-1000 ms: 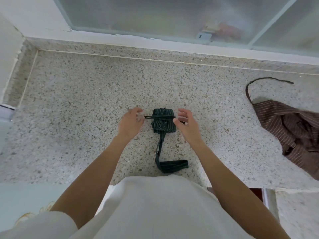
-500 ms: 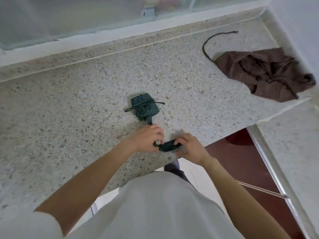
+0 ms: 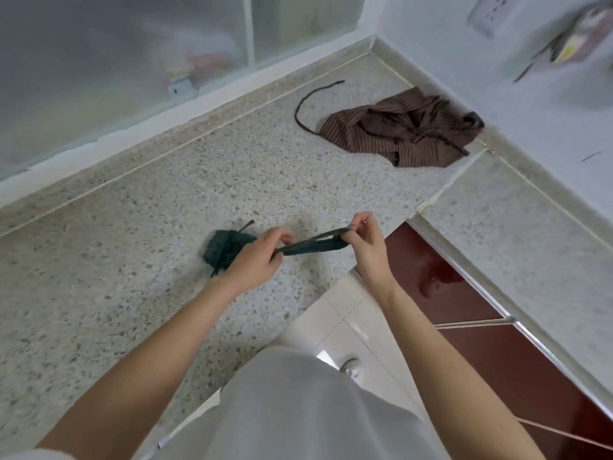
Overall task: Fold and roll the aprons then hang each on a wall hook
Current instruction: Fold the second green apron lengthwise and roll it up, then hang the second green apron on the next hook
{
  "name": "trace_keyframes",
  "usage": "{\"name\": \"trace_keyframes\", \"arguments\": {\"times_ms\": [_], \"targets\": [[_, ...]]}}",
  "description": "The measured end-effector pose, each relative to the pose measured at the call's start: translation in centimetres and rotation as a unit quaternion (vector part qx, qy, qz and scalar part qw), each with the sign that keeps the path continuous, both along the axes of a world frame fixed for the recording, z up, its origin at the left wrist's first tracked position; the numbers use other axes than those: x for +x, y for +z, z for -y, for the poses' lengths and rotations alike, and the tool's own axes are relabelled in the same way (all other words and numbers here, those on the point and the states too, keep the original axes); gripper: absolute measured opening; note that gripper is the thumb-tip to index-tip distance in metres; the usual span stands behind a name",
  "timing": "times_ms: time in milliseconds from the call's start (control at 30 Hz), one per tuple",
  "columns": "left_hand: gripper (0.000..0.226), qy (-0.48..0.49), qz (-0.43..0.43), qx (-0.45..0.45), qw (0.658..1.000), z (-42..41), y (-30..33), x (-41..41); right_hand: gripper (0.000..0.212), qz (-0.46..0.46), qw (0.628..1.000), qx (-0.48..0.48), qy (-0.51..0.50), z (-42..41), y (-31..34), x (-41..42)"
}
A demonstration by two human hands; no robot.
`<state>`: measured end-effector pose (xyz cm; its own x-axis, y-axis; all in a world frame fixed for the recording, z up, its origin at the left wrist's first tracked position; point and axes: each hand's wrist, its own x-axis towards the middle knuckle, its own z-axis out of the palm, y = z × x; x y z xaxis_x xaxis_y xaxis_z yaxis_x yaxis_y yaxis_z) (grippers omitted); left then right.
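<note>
A dark green apron, rolled into a small bundle and tied with its own string, is seen lying on the speckled stone counter, near the counter's front edge. Part of the bundle is hidden behind the left hand. A flat green strap runs from the bundle and is stretched out as a loop between the two hands, raised just above the counter. One end of the loop is pinched by the left hand between thumb and curled fingers, close beside the bundle. The other end is pinched by the right hand with thumb and fingertips, above the front edge of the counter.

A brown striped apron is left crumpled in the far right corner of the counter, against the wall, well apart from the green bundle. Its thin cord is curled out across the stone toward the back edge.

A frosted glass window is set along the back edge of the counter. A socket plate is fixed on the white wall to the right, blurred in this view. A dark red cabinet front is visible below the counter's right section.
</note>
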<state>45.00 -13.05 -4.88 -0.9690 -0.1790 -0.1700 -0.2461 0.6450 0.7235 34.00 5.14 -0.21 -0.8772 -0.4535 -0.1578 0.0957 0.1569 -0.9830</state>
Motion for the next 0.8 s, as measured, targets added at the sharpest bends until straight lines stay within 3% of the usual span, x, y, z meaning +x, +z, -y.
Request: {"name": "trace_keyframes", "arguments": {"times_ms": [133,233,367,467,533,633,700,800], "targets": [[0.037,0.022,-0.008,0.222,0.975,-3.5,6.6,-4.5,0.032,-0.046,0.996,-0.075,-0.01,-2.6,5.0,-2.1],[0.026,-0.019,-0.019,0.286,0.958,-7.4,11.5,-7.7,0.031,-0.135,0.99,-0.036,0.023,-6.6,7.8,-4.5],[0.022,-0.078,-0.039,0.267,0.96,-13.1,15.2,-11.8,0.034,-0.219,0.974,0.025,0.059,-12.3,10.9,-8.2],[0.003,-0.104,-0.058,0.268,0.956,-17.5,16.9,-14.7,0.029,-0.28,0.954,0.084,0.061,-17.1,13.3,-11.0],[0.012,-0.103,-0.084,0.272,0.953,-20.5,18.1,-17.0,0.026,-0.32,0.937,0.132,0.045,-20.4,15.1,-12.7],[0.019,-0.09,-0.141,0.187,0.968,-24.5,19.5,-20.4,0.025,-0.326,0.929,0.173,0.006,-24.9,17.5,-15.2],[0.017,-0.111,-0.179,0.14,0.967,-27.3,20.6,-23.1,0.013,-0.319,0.925,0.206,-0.008,-27.9,18.9,-17.0],[0.011,-0.149,-0.21,0.136,0.957,-29.8,22.2,-26.1,0.007,-0.326,0.918,0.223,-0.036,-30.7,19.7,-19.2]]}}
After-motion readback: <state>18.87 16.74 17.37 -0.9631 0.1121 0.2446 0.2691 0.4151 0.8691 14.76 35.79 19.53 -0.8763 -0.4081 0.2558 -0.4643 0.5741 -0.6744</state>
